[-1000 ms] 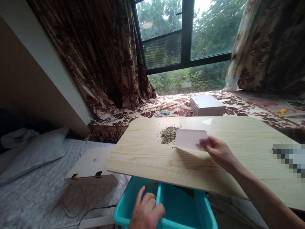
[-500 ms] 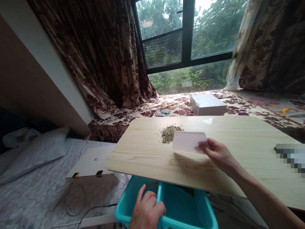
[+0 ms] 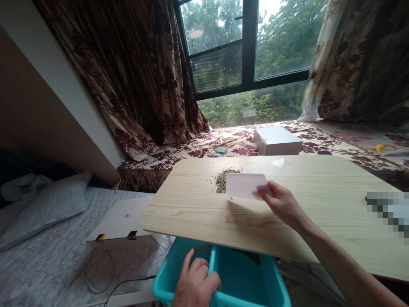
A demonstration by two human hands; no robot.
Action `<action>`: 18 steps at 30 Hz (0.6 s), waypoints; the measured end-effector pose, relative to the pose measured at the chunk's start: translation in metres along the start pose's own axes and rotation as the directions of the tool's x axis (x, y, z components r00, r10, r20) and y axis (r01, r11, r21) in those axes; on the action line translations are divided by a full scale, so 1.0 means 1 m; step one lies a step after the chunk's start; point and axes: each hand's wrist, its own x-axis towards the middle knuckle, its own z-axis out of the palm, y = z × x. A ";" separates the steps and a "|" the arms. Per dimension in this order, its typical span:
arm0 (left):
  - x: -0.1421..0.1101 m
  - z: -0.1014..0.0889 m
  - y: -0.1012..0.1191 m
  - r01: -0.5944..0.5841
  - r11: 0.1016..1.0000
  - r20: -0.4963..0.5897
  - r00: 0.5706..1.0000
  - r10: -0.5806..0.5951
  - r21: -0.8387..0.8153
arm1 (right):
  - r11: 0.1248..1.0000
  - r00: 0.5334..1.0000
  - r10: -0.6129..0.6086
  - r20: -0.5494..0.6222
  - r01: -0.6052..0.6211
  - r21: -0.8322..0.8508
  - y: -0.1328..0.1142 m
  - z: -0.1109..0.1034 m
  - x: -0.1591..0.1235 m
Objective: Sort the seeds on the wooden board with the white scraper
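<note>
My right hand [image 3: 279, 202] is closed on a flat pale scraper card [image 3: 244, 186], pinching its right edge. The card stands over a small pile of green-brown seeds [image 3: 221, 181] on a light wooden tabletop [image 3: 319, 204] and hides the pile's right part. Below the table's near edge my left hand [image 3: 195, 283] grips the divider rim of a teal plastic bin [image 3: 252, 281], fingers curled over it.
A white box [image 3: 277, 140] sits on the floral window seat behind the table. A white flat box [image 3: 123, 219] and a cable lie on the quilted bed at left, with a pillow [image 3: 44, 204] further left. A blurred patch is at the table's right edge.
My right hand has slid the card leftward over the seeds, covering more of the pile. The left hand has stayed on the bin.
</note>
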 end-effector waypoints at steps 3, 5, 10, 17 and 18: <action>-0.001 0.000 -0.001 -0.001 1.000 -0.008 1.000 0.001 -0.001 | 0.999 1.000 0.011 -0.026 -0.010 0.032 0.002 -0.003 0.001; -0.002 0.001 -0.001 -0.001 1.000 -0.016 1.000 0.001 0.005 | 0.999 1.000 0.014 -0.023 -0.014 0.030 0.003 -0.007 0.001; 0.000 0.002 0.000 0.003 1.000 -0.033 0.999 -0.002 0.022 | 0.999 1.000 0.017 -0.009 -0.018 -0.034 0.007 -0.014 -0.003; 0.001 0.004 0.000 -0.036 0.994 -0.006 0.999 0.036 0.103 | 0.999 0.999 0.002 -0.044 0.000 0.046 0.008 -0.013 -0.005; 0.001 0.005 -0.001 -0.044 0.992 -0.008 0.999 0.046 0.122 | 0.999 0.999 0.000 -0.055 0.003 0.052 0.009 -0.012 -0.006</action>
